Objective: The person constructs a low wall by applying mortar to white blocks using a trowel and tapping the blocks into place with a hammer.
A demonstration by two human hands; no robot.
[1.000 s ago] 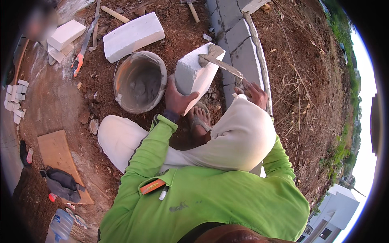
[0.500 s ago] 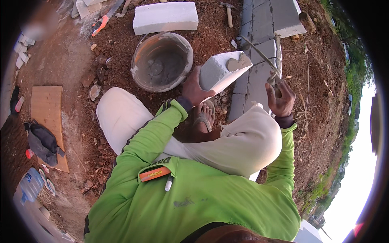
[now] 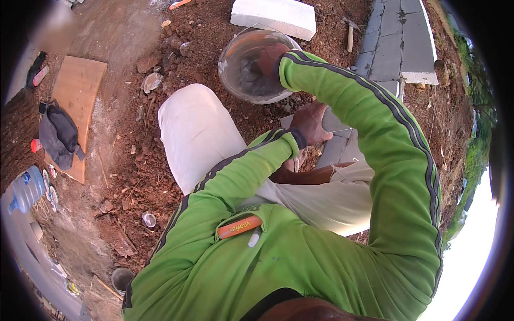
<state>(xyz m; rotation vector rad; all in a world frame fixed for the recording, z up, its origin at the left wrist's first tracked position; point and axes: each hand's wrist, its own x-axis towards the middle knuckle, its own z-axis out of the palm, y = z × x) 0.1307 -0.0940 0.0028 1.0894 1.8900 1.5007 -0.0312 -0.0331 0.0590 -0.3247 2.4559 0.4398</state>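
Observation:
My right hand point(image 3: 268, 60) reaches down into a round bucket point(image 3: 234, 72) of grey mortar; its fingers are curled, and whatever they grip is hidden. Below the bucket, my left hand point(image 3: 313, 123) grips a pale block point(image 3: 333, 120), which is largely covered by that hand and my right forearm. Beside both hands runs a row of laid grey blocks point(image 3: 391, 37) with mortar in the joints. A loose white block point(image 3: 273, 16) lies on the soil just beyond the bucket.
A hammer point(image 3: 350, 36) lies right of the bucket. At left are a board point(image 3: 83, 80) with a dark bag point(image 3: 56, 134), a water jug point(image 3: 27, 190) and a small container point(image 3: 122, 279). An orange-handled tool point(image 3: 179, 5) lies at the top. My bent knees and bare foot are below my hands.
My right hand has swung from beside the laid blocks up and left into the bucket. My left hand remains on its block, now mostly covered. The view has shifted.

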